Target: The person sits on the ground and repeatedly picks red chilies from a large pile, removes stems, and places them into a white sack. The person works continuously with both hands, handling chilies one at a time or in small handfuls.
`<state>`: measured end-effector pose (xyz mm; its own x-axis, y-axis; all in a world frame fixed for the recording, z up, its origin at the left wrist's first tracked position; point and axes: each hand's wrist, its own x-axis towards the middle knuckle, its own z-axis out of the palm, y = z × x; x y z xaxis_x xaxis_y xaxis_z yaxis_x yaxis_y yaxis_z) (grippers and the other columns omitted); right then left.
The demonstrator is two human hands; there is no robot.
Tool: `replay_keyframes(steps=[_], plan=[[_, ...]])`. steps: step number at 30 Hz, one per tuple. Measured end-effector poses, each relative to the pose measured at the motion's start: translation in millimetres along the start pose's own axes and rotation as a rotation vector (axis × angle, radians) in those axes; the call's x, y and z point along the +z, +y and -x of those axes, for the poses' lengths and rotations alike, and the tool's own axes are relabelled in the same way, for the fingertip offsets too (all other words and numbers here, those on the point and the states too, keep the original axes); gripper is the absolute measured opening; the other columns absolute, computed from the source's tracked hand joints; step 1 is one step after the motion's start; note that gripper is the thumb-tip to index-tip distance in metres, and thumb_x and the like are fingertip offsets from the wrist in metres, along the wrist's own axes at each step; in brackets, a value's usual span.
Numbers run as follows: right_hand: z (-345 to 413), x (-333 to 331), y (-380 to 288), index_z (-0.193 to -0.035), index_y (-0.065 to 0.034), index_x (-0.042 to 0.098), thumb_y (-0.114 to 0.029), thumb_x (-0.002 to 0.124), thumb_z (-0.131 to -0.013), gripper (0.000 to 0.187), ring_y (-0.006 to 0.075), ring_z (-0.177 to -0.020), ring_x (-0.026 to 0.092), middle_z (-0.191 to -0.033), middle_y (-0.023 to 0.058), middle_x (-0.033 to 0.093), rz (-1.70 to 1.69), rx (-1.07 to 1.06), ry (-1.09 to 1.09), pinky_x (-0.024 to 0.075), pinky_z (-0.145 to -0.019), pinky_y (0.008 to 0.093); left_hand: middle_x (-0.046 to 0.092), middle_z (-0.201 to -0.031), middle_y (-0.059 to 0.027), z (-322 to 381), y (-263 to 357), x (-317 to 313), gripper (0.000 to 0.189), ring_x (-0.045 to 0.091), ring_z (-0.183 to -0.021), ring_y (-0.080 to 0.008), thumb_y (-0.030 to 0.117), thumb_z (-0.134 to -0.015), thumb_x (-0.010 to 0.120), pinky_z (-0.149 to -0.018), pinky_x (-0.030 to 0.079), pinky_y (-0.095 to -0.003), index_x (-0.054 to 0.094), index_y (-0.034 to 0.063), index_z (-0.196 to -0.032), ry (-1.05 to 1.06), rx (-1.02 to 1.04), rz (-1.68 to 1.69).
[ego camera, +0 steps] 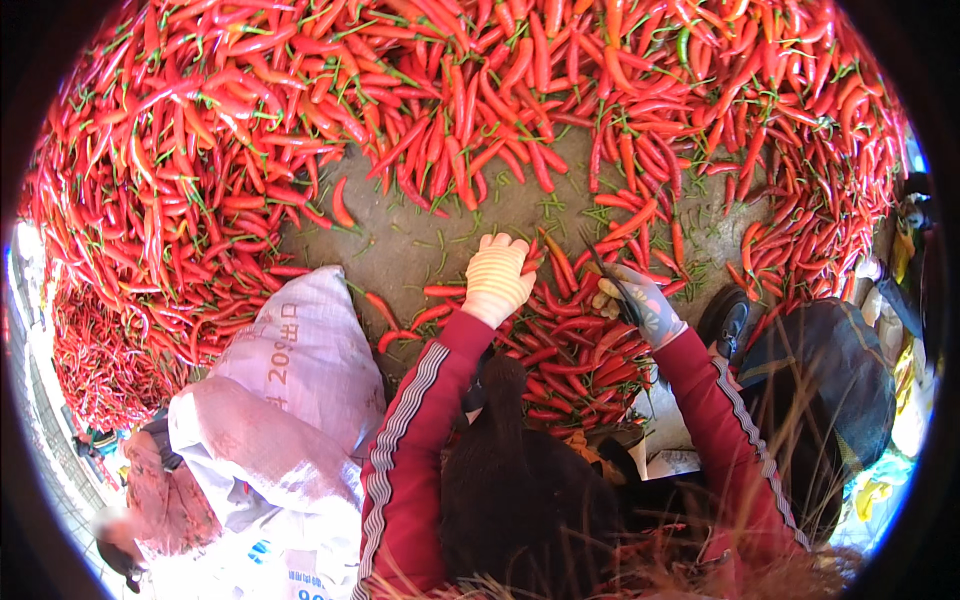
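Observation:
My left hand (498, 276), in a pale yellow striped glove, is closed at the middle; a red chili pepper (533, 257) shows by its thumb side. In a grey patterned glove, my right hand (634, 300) holds dark-handled scissors (609, 276), their blades pointing up and left. Below and between the hands lies a heap of red chili peppers (577, 364). Cut green stems (551, 206) are scattered on the brown ground (405, 251) beyond my hands.
A large bank of red chilies (225, 135) curves around the front and both sides. Stuffed woven sacks (315, 352) stand at the left. A black shoe (725, 319) is right of my right hand. Another person (165, 495) is at the lower left.

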<state>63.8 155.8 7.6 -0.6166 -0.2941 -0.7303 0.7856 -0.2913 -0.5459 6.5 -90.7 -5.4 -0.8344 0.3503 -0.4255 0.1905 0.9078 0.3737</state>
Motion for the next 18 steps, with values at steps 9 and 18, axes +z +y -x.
replay_keyframes(steps=[9,18], plan=[[2,-16,-20,-0.133,0.0026,0.047,-0.021,0.062,-0.094,0.048,0.0108,-0.069,0.063,-0.085,0.0076,0.066,-0.134,-0.115,0.074,0.0494,-0.059,0.0195,0.056,-0.119,-0.0056,-97,4,-40,0.026,0.054,-0.106,-0.0225,0.021,-0.080,0.059,-0.083,0.044,-0.0418,0.060,0.0143,-0.104,0.310,0.362,-0.442],[6,-16,-18,-0.133,0.0011,0.047,-0.021,0.063,-0.092,0.049,0.0080,-0.077,0.059,-0.089,0.0022,0.063,0.087,-0.065,0.052,0.0447,-0.063,0.0193,0.063,-0.088,-0.0056,-94,16,-13,0.014,0.059,-0.092,-0.0243,0.021,-0.075,0.064,-0.074,0.046,-0.0437,0.064,0.0125,-0.086,0.166,0.120,-0.410]])
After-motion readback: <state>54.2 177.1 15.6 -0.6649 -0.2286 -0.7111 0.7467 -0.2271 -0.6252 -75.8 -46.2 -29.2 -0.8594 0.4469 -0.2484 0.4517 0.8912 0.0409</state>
